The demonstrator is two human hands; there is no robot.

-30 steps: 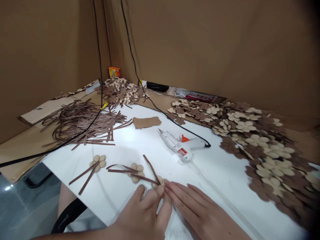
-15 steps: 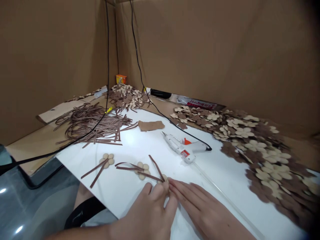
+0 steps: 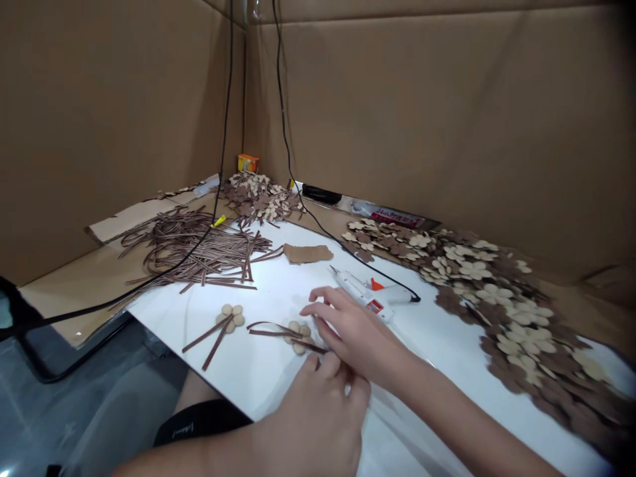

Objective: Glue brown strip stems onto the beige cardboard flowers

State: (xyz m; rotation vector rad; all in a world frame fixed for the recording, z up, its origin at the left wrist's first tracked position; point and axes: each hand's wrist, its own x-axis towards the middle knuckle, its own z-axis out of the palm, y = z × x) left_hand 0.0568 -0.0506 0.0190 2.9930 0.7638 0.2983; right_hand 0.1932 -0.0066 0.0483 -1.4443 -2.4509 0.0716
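My left hand (image 3: 322, 404) is closed low on the white board, fingers curled down where a beige flower cutout with brown strips showed a moment ago; that flower is now hidden behind my hands. Raised just beyond it, my right hand (image 3: 348, 324) has its fingers apart and holds nothing visible. Near its fingertips lies a beige flower cutout (image 3: 298, 336) with a looped brown strip across it. Another flower cutout (image 3: 231, 318) with two strip tails rests further left. A white glue gun (image 3: 352, 285) with an orange trigger lies partly behind my right hand.
A heap of brown strips (image 3: 199, 248) covers the board's far left. Loose flower cutouts (image 3: 527, 334) spread along the right, with more piled flowers (image 3: 261, 199) in the back corner. A black cord (image 3: 318, 222) crosses to the glue gun. Cardboard walls (image 3: 397, 119) stand behind.
My right hand has left the flower beside my left hand, lifting up and leftward with its fingers spreading. My left hand stays low and closed. The view has shifted slightly.
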